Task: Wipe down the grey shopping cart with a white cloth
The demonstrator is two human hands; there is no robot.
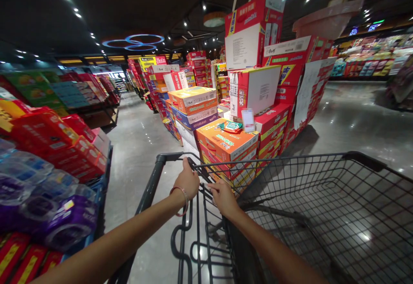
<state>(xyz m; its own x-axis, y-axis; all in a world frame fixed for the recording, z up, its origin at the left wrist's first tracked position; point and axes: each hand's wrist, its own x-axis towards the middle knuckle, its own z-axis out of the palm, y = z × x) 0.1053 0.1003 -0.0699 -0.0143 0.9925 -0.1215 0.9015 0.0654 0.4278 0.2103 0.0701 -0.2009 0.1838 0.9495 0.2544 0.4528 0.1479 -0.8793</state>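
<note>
Both my hands reach out to a black wire shopping cart (322, 198) whose basket holds nothing. My left hand (189, 180), with a thin bracelet on the wrist, is closed over the cart's top rim near its corner. My right hand (223, 197) grips the wire rim just to the right of it, fingers curled over the edge. Straight beyond the hands lies an orange carton (226, 140) on a stack of boxes, with a small green packet (230, 126) on top of it.
A tall pile of red and white cartons (258, 69) rises ahead on the right. Shelves with red boxes (54, 142) and wrapped water bottles (38, 189) line the left. A grey polished floor aisle (138, 146) runs forward between them; more floor opens at the right (355, 120).
</note>
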